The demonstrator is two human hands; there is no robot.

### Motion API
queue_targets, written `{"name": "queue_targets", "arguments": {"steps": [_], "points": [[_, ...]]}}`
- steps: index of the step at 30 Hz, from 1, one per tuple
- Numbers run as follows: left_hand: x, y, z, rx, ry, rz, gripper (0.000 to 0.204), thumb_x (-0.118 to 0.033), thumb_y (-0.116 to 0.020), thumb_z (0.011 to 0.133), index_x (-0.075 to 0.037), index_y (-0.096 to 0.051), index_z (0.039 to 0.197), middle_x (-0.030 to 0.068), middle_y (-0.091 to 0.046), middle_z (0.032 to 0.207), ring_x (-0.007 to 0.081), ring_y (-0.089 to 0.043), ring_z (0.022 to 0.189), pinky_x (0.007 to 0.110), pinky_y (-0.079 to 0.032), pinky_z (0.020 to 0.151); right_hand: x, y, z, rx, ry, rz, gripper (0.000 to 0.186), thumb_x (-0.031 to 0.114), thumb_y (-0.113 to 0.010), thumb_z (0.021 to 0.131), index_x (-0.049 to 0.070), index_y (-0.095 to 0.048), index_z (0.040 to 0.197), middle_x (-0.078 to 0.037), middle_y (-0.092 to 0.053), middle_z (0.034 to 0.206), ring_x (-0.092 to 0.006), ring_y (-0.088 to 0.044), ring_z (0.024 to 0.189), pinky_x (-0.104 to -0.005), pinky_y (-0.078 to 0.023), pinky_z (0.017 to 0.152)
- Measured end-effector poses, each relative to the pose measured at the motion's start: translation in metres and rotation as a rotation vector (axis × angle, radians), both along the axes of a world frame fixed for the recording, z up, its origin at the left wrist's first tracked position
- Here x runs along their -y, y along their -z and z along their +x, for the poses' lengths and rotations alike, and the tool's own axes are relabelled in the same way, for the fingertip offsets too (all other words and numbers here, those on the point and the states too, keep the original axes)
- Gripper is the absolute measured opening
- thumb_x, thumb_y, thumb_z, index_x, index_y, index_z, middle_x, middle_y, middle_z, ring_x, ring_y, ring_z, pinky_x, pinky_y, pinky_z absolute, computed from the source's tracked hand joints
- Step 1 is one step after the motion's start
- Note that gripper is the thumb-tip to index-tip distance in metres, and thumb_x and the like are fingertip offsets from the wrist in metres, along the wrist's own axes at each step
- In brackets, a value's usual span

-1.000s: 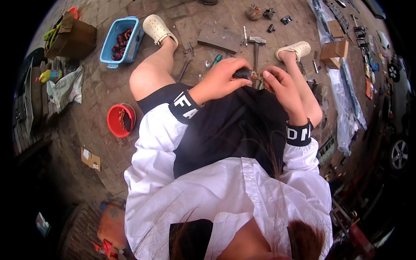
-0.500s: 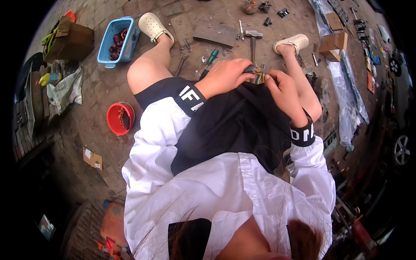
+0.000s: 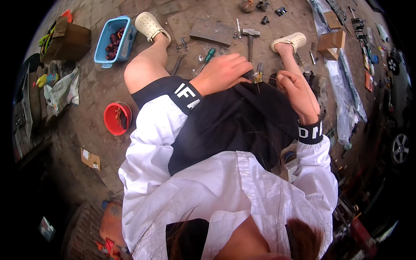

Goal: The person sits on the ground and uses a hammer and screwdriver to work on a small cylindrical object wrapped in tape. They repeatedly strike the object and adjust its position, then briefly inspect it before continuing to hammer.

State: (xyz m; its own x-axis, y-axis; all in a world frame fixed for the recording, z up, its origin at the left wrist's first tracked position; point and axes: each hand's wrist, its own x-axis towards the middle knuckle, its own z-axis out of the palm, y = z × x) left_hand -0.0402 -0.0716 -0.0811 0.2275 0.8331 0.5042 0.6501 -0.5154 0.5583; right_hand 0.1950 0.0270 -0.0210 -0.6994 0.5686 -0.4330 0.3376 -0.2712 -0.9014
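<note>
— Starting at the far left?

— With a blue basin (image 3: 129, 43), loaded with dark reddish pieces (image 3: 115, 41), probably to keep them together off the paving (image 3: 84, 123). Then down to a red bucket (image 3: 109, 121), used likewise for loose bits (image 3: 119, 113), judging by the contents.

— And toward the middle?

— Past a green-handled screwdriver (image 3: 210, 54) and a metal slab (image 3: 212, 32), both lying on the paving, apparently for easy reach. Next, to the left hand (image 3: 222, 73): curled snugly around a small dark piece (image 3: 248, 74), seemingly to steady it just above the dark shorts (image 3: 234, 117). Mostly covered, so impossible to tell its full shape.

— Beyond that?

— To a hammer (image 3: 250, 42), laid ahead of the hands, head pointing away from the body. Then to a thin strand (image 3: 268, 77), running sideways from near the piece toward the right hand (image 3: 291, 84).

— Held how, over there?

— Pinched narrowly between thumb and forefinger, by all appearances, perhaps for fine control. Too slender to tell exactly where joined.
</note>
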Motion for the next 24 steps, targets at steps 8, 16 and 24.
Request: {"name": "queue_targets", "arguments": {"steps": [8,16,24], "points": [[0.000,0.016,-0.006,0.044,-0.097,-0.420,0.031,-0.031,-0.063,0.086,-0.005,-0.056,0.100,0.0143,-0.061,0.087,0.0361,-0.059,0.084,0.042,-0.047,0.070,0.005,0.001,-0.030,0.083,0.482,0.647,0.020,0.008,-0.057,0.092,-0.002,-0.059,0.110,-0.006,-0.061,0.097,-0.0072,-0.048,0.065,-0.0230,-0.040,0.057],[-0.005,0.008,-0.014,0.245,0.052,-0.487,0.029,-0.028,-0.062,0.088,-0.003,-0.057,0.101,0.0136,-0.061,0.090,0.0324,-0.060,0.086,0.039,-0.047,0.074,0.028,0.012,-0.046,0.022,0.048,0.686,0.022,-0.001,-0.054,0.088,0.002,-0.061,0.109,-0.010,-0.062,0.096,-0.0196,-0.058,0.071,-0.0296,-0.046,0.062],[-0.003,0.001,-0.007,0.308,0.222,-0.314,0.034,-0.023,-0.068,0.083,-0.002,-0.057,0.107,0.0127,-0.060,0.098,0.0323,-0.058,0.091,0.036,-0.046,0.078,0.011,0.000,-0.038,0.066,-0.344,1.182,0.005,0.003,-0.058,0.085,0.002,-0.060,0.089,-0.011,-0.057,0.083,-0.0290,-0.051,0.078,-0.0363,-0.043,0.070]]}}
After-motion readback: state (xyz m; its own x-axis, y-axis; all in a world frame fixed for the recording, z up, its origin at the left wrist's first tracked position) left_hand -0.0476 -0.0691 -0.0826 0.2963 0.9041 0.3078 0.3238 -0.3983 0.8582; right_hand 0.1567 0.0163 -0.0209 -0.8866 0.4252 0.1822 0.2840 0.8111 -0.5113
